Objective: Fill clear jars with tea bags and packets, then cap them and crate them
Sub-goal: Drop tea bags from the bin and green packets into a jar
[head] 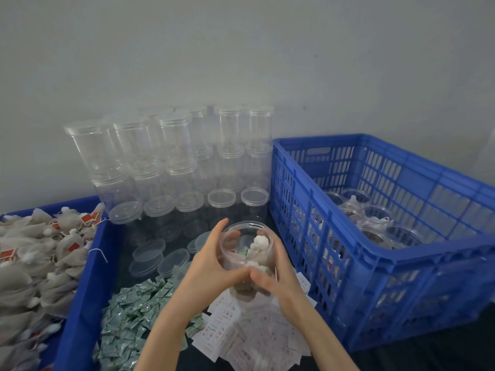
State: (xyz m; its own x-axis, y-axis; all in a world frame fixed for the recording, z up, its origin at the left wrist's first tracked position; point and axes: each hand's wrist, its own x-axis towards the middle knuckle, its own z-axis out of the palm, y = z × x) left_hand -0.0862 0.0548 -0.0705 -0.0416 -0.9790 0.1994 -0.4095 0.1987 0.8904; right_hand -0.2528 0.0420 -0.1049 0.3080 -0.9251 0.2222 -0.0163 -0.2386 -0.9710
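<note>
One head-worn, wide-angle view looks forward and steeply down from close above the bench point(187, 360). It faces a grey wall point(241, 49), with the forearms entering from the bottom edge.

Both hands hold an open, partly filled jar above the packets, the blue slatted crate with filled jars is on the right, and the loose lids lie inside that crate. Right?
Not quite. In the head view the loose lids lie on the dark table, left of the jar held by the left hand and right hand, not in the crate. The rest holds.
</note>
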